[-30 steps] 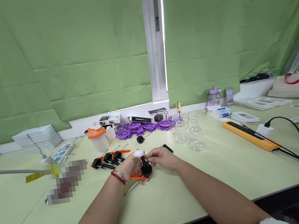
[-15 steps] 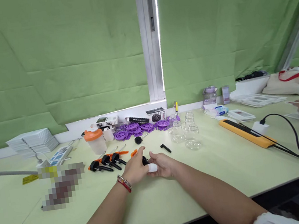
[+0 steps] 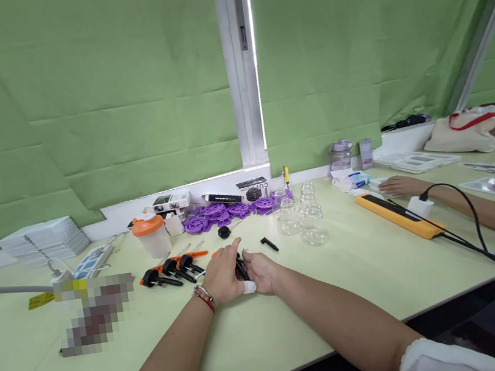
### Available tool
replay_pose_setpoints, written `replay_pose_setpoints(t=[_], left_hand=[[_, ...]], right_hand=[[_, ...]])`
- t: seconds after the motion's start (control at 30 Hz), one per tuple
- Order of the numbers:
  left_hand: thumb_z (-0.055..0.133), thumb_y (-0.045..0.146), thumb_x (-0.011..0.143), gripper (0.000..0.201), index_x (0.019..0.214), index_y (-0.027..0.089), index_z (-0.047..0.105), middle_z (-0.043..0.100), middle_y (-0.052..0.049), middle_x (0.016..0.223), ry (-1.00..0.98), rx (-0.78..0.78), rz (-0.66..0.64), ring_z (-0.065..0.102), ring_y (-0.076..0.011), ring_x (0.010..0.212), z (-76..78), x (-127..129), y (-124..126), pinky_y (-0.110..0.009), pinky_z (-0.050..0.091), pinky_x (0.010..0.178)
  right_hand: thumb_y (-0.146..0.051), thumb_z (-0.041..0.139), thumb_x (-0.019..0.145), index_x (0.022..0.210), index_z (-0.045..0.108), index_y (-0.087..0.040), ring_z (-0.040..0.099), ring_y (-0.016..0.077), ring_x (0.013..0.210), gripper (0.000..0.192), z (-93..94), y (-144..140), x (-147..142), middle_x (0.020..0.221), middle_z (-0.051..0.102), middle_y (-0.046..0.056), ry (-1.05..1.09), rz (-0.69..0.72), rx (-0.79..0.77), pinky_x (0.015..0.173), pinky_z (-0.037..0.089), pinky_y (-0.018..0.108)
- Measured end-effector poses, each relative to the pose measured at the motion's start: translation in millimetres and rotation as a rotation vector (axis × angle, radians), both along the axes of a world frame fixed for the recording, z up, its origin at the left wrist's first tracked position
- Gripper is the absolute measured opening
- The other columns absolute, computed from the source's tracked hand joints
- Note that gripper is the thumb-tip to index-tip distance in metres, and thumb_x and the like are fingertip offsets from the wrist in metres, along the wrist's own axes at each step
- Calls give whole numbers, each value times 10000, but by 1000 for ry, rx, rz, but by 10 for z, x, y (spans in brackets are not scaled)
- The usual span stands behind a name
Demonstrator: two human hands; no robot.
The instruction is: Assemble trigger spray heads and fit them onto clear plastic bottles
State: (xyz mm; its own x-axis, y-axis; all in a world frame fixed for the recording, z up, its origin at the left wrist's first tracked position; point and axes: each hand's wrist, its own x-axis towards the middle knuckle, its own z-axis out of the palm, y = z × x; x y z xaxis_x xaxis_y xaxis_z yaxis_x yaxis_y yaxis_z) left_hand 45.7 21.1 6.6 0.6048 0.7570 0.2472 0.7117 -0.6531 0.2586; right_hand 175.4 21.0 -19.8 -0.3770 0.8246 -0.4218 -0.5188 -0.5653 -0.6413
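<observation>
Centre of frame, lower half: dark, narrow black plastic part (image 3: 241, 268) between both hands, mostly hidden. Left hand (image 3: 223, 276) curled round it, gripping; right hand (image 3: 264, 273) against it, fingertips obscured, grip cannot be told. Black L-shaped plastic piece (image 3: 269, 244) just beyond. Crowding centre-left: three black-and-orange plastic assemblies (image 3: 168, 270). Behind: purple spoked plastic discs (image 3: 218, 213); right of centre, clear glass vessels (image 3: 313, 230).

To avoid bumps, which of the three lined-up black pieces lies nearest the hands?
The rightmost black piece in that row, beside the left hand; the others lie farther left.
</observation>
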Motion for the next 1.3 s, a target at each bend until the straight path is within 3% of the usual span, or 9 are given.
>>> replay_pose_setpoints(t=[0.3, 0.57, 0.8, 0.9, 1.07, 1.2, 1.3], left_hand=[[688, 455, 558, 1034, 1426, 172, 202, 448, -151, 1264, 6, 184, -90, 430, -343, 1116, -62, -13, 47, -455, 330, 961], [702, 456, 542, 1048, 1422, 171, 207, 467, -149, 1234, 9, 146, -41, 442, -341, 1094, -107, -34, 97, -450, 345, 944], [685, 523, 570, 1024, 1415, 176, 222, 477, -152, 1206, -68, 159, 66, 446, -353, 1087, 33, -111, 31, -463, 352, 921], [695, 478, 573, 1009, 1415, 183, 224, 499, -140, 1170, -133, 114, 108, 457, -352, 1086, 120, -138, -27, -452, 355, 913], [685, 371, 621, 925, 1406, 238, 216, 525, -93, 1107, -404, -140, 90, 512, -268, 962, 300, -133, -208, -395, 387, 839], [570, 322, 708, 752, 1378, 262, 234, 535, -26, 906, -717, -625, -33, 517, -161, 757, 417, -123, -338, -279, 405, 661], [507, 388, 744, 670, 1356, 266, 264, 523, -7, 791, -868, -966, -44, 535, -151, 643, 416, -157, -342, -228, 349, 501]], right_hand=[[-409, 260, 967, 830, 475, -167, 592, 156, 567, 351, -8, 15, 13, 683, 583, 30, 60, -62, 39, 603, 520, 315], [-353, 250, 975, 832, 501, -133, 618, 163, 589, 362, -27, 29, 30, 661, 592, 59, 40, -74, 63, 618, 534, 319], [-91, 432, 875, 839, 529, -110, 648, 147, 607, 105, -7, -2, 102, 657, 632, 70, -171, -156, 214, 647, 535, 284], [-111, 492, 846, 845, 546, -113, 647, 143, 588, 54, 92, -39, 171, 686, 651, 72, -275, -169, 324, 606, 524, 277], [-163, 571, 779, 861, 548, -135, 625, 128, 549, 89, 282, -71, 329, 695, 662, 47, -322, -187, 527, 534, 483, 251], [-208, 614, 749, 825, 558, -137, 623, 124, 552, 118, 282, -50, 394, 684, 668, 45, -347, -161, 594, 544, 482, 253], [-251, 669, 706, 817, 575, -135, 613, 128, 525, 187, 235, -34, 410, 676, 673, 47, -406, -109, 587, 518, 468, 259]])
